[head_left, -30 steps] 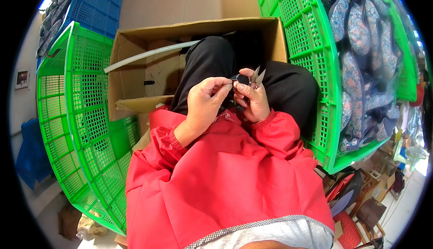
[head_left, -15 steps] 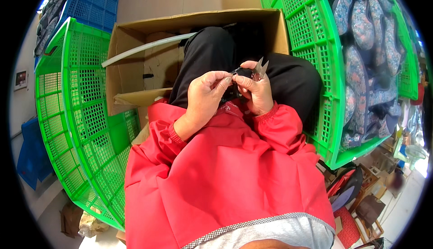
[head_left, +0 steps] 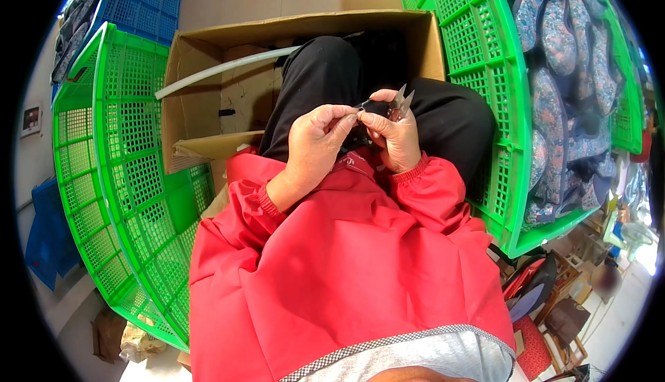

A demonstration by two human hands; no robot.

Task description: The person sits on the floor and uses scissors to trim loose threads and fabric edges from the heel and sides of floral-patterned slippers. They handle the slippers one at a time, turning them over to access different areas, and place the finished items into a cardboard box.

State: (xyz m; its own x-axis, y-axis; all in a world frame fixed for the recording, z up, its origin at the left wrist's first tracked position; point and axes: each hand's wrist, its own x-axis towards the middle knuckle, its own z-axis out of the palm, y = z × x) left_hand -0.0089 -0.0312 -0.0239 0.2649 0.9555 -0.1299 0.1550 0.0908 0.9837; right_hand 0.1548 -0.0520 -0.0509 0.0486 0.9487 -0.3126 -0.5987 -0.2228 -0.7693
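Note:
My left hand (head_left: 314,141) is closed, thumb and forefinger pinched on a thin dark strip (head_left: 362,105) above my lap. Facing it, my right hand (head_left: 396,139) pinches the same strip between thumb and fingertip, so the two hands almost touch. A pair of small scissors (head_left: 403,102) is also tucked in the right hand, blades parted and pointing up and away from me. The handles are mostly hidden by the fingers. More dark material hangs below the fingertips, hard to tell from my black trousers (head_left: 318,70).
A cardboard box (head_left: 194,98) sits beyond my knees, with a pale tube (head_left: 228,68) across it. Green plastic crates (head_left: 131,153) stand on the left; another green crate (head_left: 509,174) on the right holds several floral padded fabric pieces (head_left: 554,105). A blue crate (head_left: 145,4) is at the far left.
The hands stay nearly in place. The dark piece between the fingertips shows thinner now, and the right forefinger and scissors have shifted slightly upward.

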